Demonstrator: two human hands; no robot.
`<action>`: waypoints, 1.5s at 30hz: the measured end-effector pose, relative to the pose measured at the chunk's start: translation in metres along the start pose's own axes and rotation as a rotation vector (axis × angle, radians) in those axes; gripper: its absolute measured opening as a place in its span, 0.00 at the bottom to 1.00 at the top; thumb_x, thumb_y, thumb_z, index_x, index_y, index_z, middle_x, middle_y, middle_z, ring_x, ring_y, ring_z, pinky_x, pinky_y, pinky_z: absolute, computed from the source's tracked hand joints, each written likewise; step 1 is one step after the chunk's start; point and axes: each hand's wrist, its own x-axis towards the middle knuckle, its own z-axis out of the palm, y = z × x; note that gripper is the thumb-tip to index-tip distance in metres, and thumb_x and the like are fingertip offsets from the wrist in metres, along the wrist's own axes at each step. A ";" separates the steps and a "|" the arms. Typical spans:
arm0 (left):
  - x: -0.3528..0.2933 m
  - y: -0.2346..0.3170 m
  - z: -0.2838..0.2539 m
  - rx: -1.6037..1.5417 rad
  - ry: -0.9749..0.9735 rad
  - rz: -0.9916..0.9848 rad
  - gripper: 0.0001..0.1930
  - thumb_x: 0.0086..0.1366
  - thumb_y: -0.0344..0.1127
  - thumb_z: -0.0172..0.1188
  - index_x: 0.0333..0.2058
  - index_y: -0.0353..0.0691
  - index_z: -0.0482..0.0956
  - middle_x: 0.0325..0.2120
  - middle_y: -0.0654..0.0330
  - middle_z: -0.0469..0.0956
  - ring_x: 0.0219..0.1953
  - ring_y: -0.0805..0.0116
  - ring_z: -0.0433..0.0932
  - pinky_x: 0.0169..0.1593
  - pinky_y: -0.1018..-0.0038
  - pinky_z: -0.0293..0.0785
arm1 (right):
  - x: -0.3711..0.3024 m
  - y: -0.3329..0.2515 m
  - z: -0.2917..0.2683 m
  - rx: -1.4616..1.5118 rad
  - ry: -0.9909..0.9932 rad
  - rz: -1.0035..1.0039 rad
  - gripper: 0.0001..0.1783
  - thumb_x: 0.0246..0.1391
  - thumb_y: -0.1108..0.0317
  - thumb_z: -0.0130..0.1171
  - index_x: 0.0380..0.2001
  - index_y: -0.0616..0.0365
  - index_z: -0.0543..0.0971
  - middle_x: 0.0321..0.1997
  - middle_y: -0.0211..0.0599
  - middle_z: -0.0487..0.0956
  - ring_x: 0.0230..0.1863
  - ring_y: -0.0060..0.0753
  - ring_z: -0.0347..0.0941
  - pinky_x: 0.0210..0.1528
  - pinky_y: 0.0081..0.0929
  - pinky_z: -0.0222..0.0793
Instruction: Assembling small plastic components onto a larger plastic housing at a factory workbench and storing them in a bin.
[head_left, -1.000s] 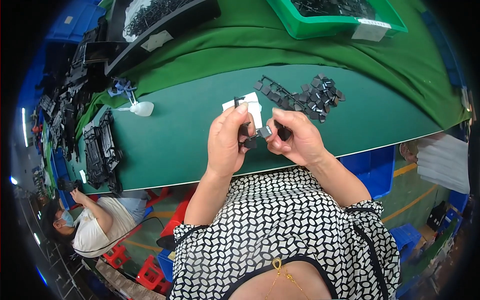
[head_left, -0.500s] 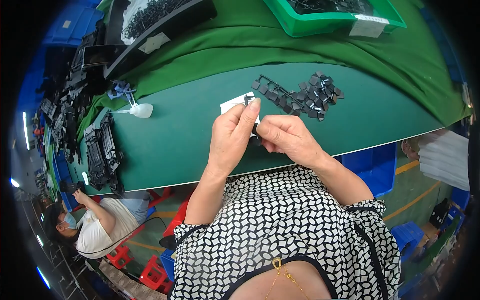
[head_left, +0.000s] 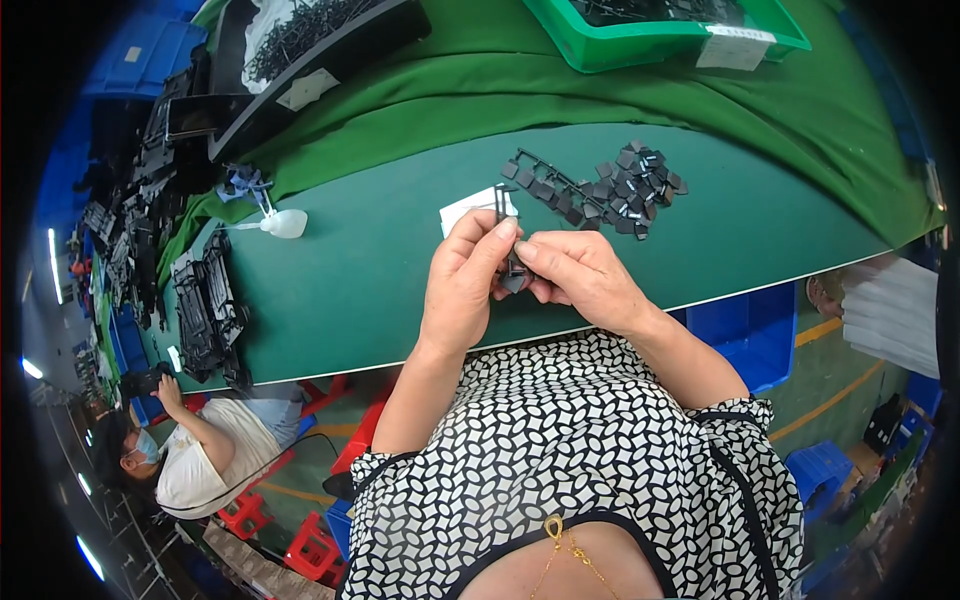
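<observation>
Between both hands, above the near part of the green table (head_left: pixel 340 290), is a small black plastic part (head_left: pixel 515 279) with a narrow two-pronged end that sticks up past my fingers. My left hand (head_left: pixel 466 275) is closed on it, thumb on top. Thumb and fingers of my right hand (head_left: pixel 580 272) pinch its lower end; much of the part is hidden by the fingers. Behind the hands lies a white sheet of paper (head_left: pixel 462 208). To its right are a black sprue strip with square tabs (head_left: pixel 545 187) and a heap of loose black square pieces (head_left: pixel 640 188).
A green bin of black parts (head_left: pixel 600 52) and a black tray (head_left: pixel 300 85) stand at the back. On the left are a white squeeze bottle (head_left: pixel 285 223) and stacked black frames (head_left: pixel 208 305). A masked co-worker (head_left: pixel 220 455) sits at lower left, holding a black part.
My hands have shifted slightly, with the left thumb lower and the black part showing more above and below the fingers. The co-worker's hand has moved a little.
</observation>
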 end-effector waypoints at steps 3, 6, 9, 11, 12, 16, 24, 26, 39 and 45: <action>-0.001 0.001 0.000 -0.029 0.035 -0.020 0.12 0.62 0.43 0.52 0.28 0.39 0.70 0.17 0.70 0.68 0.17 0.85 0.63 0.19 0.89 0.57 | 0.001 0.007 -0.002 0.023 0.076 0.011 0.19 0.59 0.58 0.44 0.22 0.60 0.74 0.16 0.23 0.66 0.18 0.11 0.56 0.18 0.12 0.50; 0.000 0.000 -0.002 0.065 0.012 -0.013 0.13 0.61 0.44 0.53 0.27 0.39 0.69 0.16 0.69 0.67 0.14 0.85 0.62 0.17 0.89 0.56 | 0.002 0.007 0.004 0.061 0.116 -0.021 0.16 0.57 0.60 0.49 0.22 0.60 0.75 0.17 0.22 0.68 0.19 0.10 0.58 0.19 0.11 0.52; 0.000 -0.003 -0.005 0.072 -0.003 0.025 0.14 0.61 0.45 0.53 0.26 0.39 0.69 0.16 0.69 0.67 0.13 0.84 0.61 0.16 0.88 0.56 | 0.001 0.004 0.005 0.037 0.118 -0.049 0.13 0.55 0.62 0.52 0.23 0.60 0.75 0.17 0.22 0.69 0.19 0.09 0.59 0.19 0.10 0.52; 0.000 -0.002 -0.005 0.031 -0.015 0.001 0.14 0.61 0.45 0.53 0.26 0.39 0.68 0.16 0.68 0.66 0.13 0.84 0.61 0.15 0.88 0.56 | 0.001 0.005 0.003 0.038 0.103 -0.039 0.12 0.54 0.63 0.54 0.24 0.60 0.76 0.17 0.22 0.69 0.19 0.09 0.59 0.20 0.10 0.53; 0.000 -0.001 -0.004 0.031 -0.016 0.001 0.14 0.61 0.45 0.53 0.26 0.39 0.68 0.16 0.68 0.66 0.13 0.84 0.61 0.15 0.88 0.56 | 0.001 0.006 0.002 0.071 0.115 -0.037 0.12 0.54 0.63 0.54 0.25 0.61 0.76 0.17 0.22 0.69 0.20 0.09 0.59 0.20 0.10 0.53; -0.003 0.001 -0.002 -0.225 -0.057 -0.142 0.14 0.62 0.44 0.51 0.27 0.40 0.67 0.16 0.68 0.65 0.13 0.83 0.61 0.15 0.88 0.55 | 0.001 0.010 0.000 0.131 0.148 -0.027 0.11 0.53 0.64 0.54 0.26 0.61 0.77 0.18 0.22 0.70 0.20 0.09 0.60 0.20 0.10 0.54; -0.006 -0.002 0.000 -0.105 0.021 -0.097 0.12 0.63 0.42 0.51 0.28 0.39 0.67 0.15 0.69 0.65 0.13 0.84 0.60 0.16 0.88 0.56 | 0.003 0.015 0.001 0.142 0.174 -0.079 0.13 0.55 0.62 0.53 0.23 0.60 0.75 0.18 0.22 0.68 0.18 0.08 0.58 0.19 0.10 0.52; -0.005 -0.007 -0.001 -0.016 0.008 -0.035 0.11 0.62 0.41 0.51 0.28 0.39 0.68 0.15 0.69 0.66 0.13 0.84 0.61 0.16 0.89 0.56 | 0.003 0.013 0.000 0.199 0.126 0.004 0.15 0.55 0.60 0.52 0.22 0.59 0.75 0.17 0.22 0.68 0.18 0.08 0.58 0.18 0.10 0.52; -0.009 -0.011 0.002 -0.006 -0.036 -0.156 0.21 0.64 0.51 0.45 0.22 0.38 0.69 0.15 0.66 0.66 0.11 0.81 0.61 0.13 0.86 0.55 | 0.000 0.006 0.003 0.112 0.057 -0.063 0.15 0.57 0.61 0.50 0.22 0.61 0.73 0.17 0.23 0.69 0.20 0.10 0.60 0.22 0.11 0.57; -0.013 -0.021 0.008 -0.325 0.023 -0.078 0.17 0.63 0.46 0.50 0.24 0.38 0.69 0.16 0.65 0.67 0.12 0.81 0.61 0.12 0.85 0.55 | 0.001 0.013 -0.001 0.313 0.022 -0.049 0.14 0.57 0.63 0.49 0.24 0.62 0.74 0.21 0.25 0.72 0.22 0.10 0.63 0.25 0.09 0.60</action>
